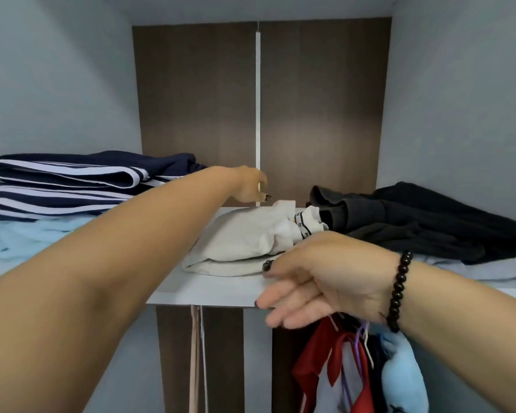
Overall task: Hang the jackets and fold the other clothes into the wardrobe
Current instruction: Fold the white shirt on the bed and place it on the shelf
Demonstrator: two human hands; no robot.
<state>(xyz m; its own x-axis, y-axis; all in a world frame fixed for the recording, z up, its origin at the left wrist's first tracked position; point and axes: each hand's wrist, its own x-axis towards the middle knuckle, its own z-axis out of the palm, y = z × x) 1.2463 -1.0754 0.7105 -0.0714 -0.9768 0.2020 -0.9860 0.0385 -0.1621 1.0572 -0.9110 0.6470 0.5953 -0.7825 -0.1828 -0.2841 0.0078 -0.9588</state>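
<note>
A folded cream-white garment (239,242) lies in the middle of the wardrobe's upper shelf (209,296). My left hand (249,184) reaches over its far edge, fingers loosely curled downward just above the cloth, holding nothing. Near the shelf's front edge hovers my right hand (304,290), fingers relaxed and pointing left, beside the garment's near corner. A black bead bracelet sits on my right wrist.
Folded navy clothes with white stripes (72,183) are stacked at the left on pale blue fabric (27,236). Dark grey and black clothes (414,222) lie at the right. Below the shelf hang red and light blue garments (355,368) on hangers.
</note>
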